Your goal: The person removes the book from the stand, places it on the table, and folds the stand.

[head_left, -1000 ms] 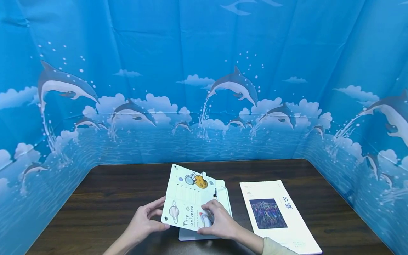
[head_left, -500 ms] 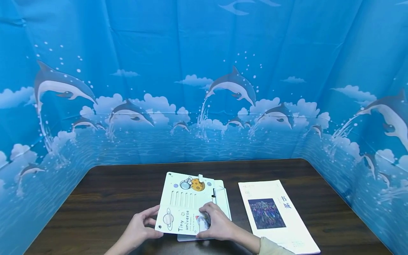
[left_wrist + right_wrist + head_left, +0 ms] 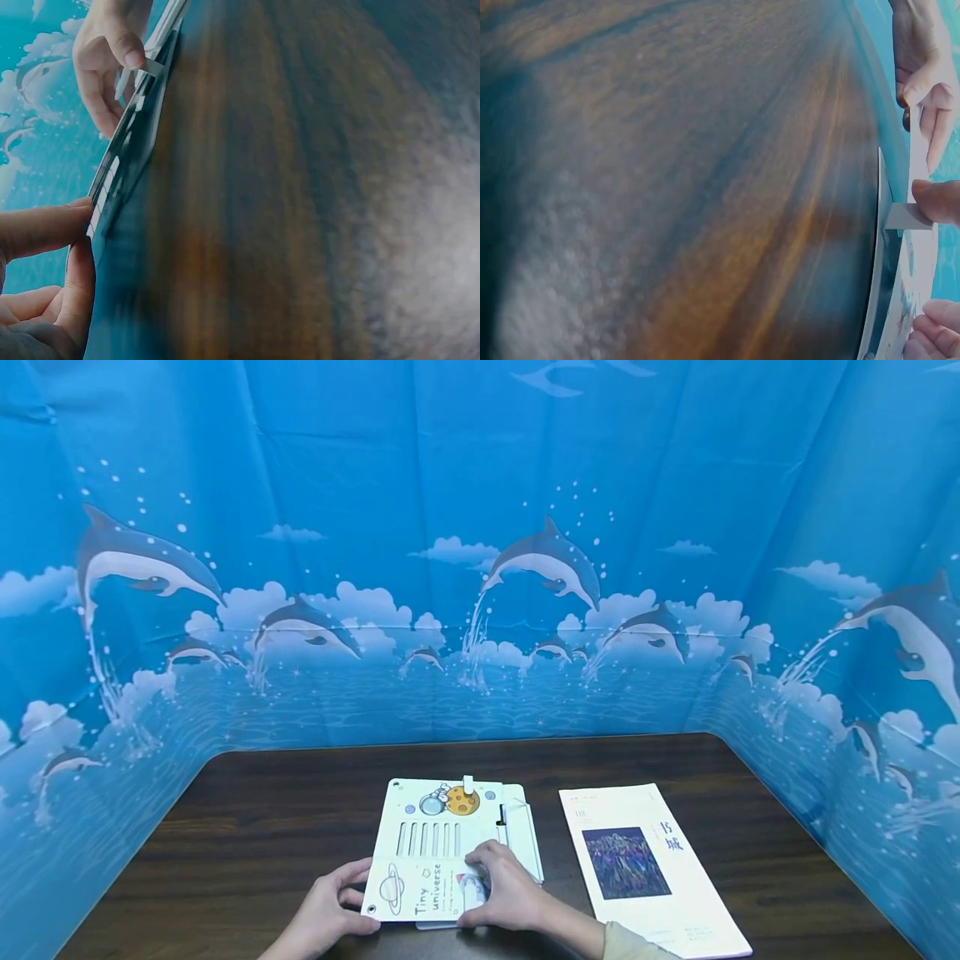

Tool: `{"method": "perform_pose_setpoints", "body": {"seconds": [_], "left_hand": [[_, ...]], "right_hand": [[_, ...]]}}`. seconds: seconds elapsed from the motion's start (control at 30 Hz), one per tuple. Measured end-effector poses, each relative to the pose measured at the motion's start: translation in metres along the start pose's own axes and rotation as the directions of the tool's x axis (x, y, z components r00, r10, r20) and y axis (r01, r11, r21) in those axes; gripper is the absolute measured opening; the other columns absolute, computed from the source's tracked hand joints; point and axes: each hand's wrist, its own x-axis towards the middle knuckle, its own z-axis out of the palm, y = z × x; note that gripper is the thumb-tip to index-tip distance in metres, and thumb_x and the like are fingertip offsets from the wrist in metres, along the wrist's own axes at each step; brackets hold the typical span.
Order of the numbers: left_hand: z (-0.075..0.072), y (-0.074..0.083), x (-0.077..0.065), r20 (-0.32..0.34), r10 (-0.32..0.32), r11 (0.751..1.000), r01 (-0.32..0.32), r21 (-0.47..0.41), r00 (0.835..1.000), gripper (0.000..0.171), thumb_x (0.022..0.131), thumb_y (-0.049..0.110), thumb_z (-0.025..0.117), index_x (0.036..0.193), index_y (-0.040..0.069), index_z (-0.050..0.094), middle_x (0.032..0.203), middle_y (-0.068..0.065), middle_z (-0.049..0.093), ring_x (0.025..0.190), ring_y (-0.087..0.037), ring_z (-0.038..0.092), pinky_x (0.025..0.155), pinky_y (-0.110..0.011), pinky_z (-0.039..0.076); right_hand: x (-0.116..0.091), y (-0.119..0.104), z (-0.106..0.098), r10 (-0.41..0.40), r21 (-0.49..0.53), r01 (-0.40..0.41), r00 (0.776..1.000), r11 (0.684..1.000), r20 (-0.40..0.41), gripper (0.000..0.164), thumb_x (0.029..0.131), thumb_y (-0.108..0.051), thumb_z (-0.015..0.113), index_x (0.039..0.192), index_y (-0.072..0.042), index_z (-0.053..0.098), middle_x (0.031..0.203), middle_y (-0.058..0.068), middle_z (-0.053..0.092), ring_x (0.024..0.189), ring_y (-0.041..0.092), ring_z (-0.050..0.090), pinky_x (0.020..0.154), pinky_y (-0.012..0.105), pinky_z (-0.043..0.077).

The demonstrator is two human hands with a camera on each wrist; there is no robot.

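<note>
A white book stand (image 3: 408,843) lies on the table, its slotted panel printed with an astronaut, planets and "Tiny universe". A second white plate (image 3: 522,827) shows beneath, past the panel's right side. My left hand (image 3: 330,902) pinches the panel's lower left corner between thumb and fingers. At the lower right my right hand (image 3: 510,893) grips the front edge and partly covers a rocket picture. In the right wrist view, that hand's thumb is at a small white tab (image 3: 907,217) on the edge. Seen from the left wrist, the panel (image 3: 112,172) sits at a narrow angle above the lower plate.
To the right of the stand lies a white magazine (image 3: 622,906) with a dark picture on its cover. A dark wooden table (image 3: 247,827) carries everything. Behind it hangs a blue curtain (image 3: 420,527) printed with dolphins.
The slotted panel was tilted up and has come down flatter over the lower plate, shifting slightly left. Both hands moved down and left with it, keeping their hold.
</note>
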Motion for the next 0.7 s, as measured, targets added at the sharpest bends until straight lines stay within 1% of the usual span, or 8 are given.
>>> {"method": "perform_pose_setpoints", "body": {"seconds": [0.13,0.4,0.57,0.7], "left_hand": [[0.001,-0.005,-0.001,-0.001,-0.002,1.000,0.002,0.013,1.000,0.081,0.058,-0.012,0.074,0.124,-0.024,0.030,0.111,-0.035,0.051,0.076,-0.020,0.064,0.060,-0.027,0.053],[0.001,-0.013,0.000,0.002,-0.018,1.000,0.018,0.003,1.000,0.081,0.058,-0.014,0.073,0.125,-0.024,0.029,0.111,-0.033,0.051,0.078,-0.022,0.064,0.060,-0.027,0.053],[0.000,-0.014,0.000,0.015,-0.021,1.000,0.021,0.005,1.000,0.081,0.058,-0.013,0.073,0.125,-0.024,0.028,0.112,-0.034,0.051,0.080,-0.025,0.064,0.061,-0.027,0.053],[0.000,-0.013,0.000,0.018,-0.010,1.000,0.010,0.005,1.000,0.081,0.058,-0.013,0.073,0.125,-0.025,0.028,0.112,-0.035,0.050,0.080,-0.025,0.064,0.061,-0.027,0.053]], "right_hand": [[0.001,0.001,0.002,-0.004,-0.004,0.004,1.000,1.000,0.000,0.067,0.056,-0.035,0.082,0.107,0.001,0.059,0.104,0.000,0.052,0.096,0.011,0.047,0.085,0.026,0.042],[0.001,0.000,0.003,-0.002,-0.004,0.002,1.000,1.000,-0.007,0.067,0.056,-0.036,0.083,0.107,0.000,0.060,0.103,0.000,0.052,0.094,0.011,0.047,0.083,0.026,0.043],[0.001,-0.001,0.002,-0.007,-0.014,0.007,1.000,1.000,-0.007,0.068,0.056,-0.037,0.082,0.108,0.000,0.059,0.103,0.001,0.053,0.094,0.011,0.048,0.084,0.025,0.043],[0.002,-0.001,0.000,-0.012,0.002,0.012,1.000,1.000,-0.003,0.070,0.056,-0.037,0.082,0.109,0.002,0.057,0.104,0.002,0.054,0.095,0.011,0.049,0.084,0.025,0.043]]}}
